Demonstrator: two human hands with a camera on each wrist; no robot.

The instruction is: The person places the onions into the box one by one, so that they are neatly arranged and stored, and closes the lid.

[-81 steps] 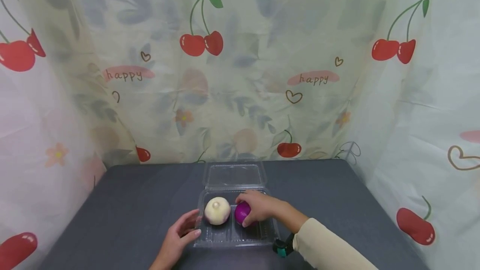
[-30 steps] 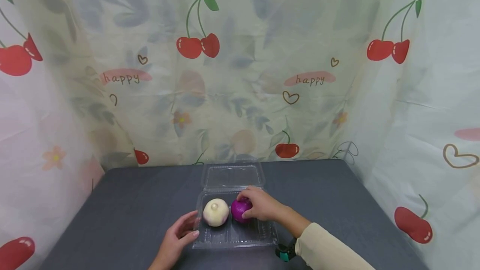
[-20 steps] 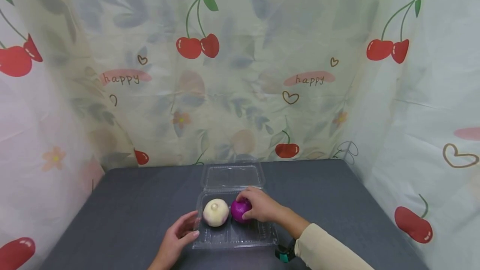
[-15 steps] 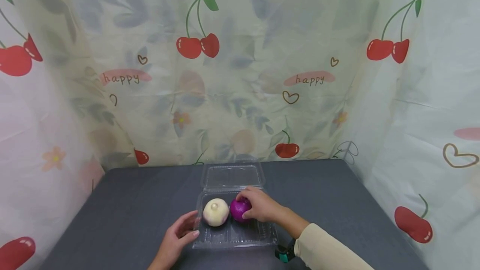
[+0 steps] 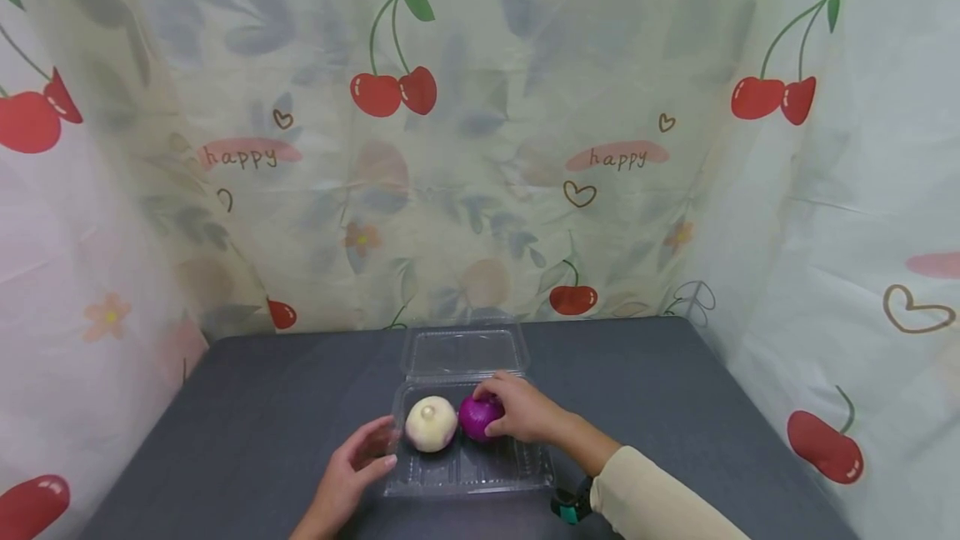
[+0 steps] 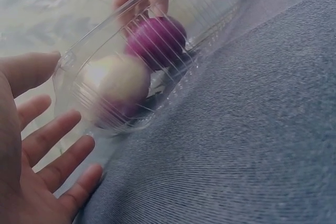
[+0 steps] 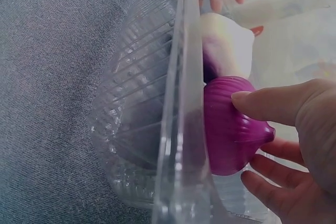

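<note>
A clear plastic clamshell container lies on the table with its lid folded back. Inside, on the left, sits a round white vegetable with a knob on top and a purple underside, like a turnip. Beside it is a purple onion, pinched by my right hand with the thumb on the near side, as the right wrist view shows. My left hand stands at the container's left edge, fingers spread and loosely extended. In the left wrist view its thumb is at the rim; contact is unclear.
The dark grey table surrounds the container. A patterned curtain with cherries stands behind the table and along both sides. A dark band with a teal part is near the right sleeve.
Since the earliest frame, my right hand has brought the onion slightly left, closer to the white vegetable, and its grip shows more of the onion. My left hand has shifted slightly left.
</note>
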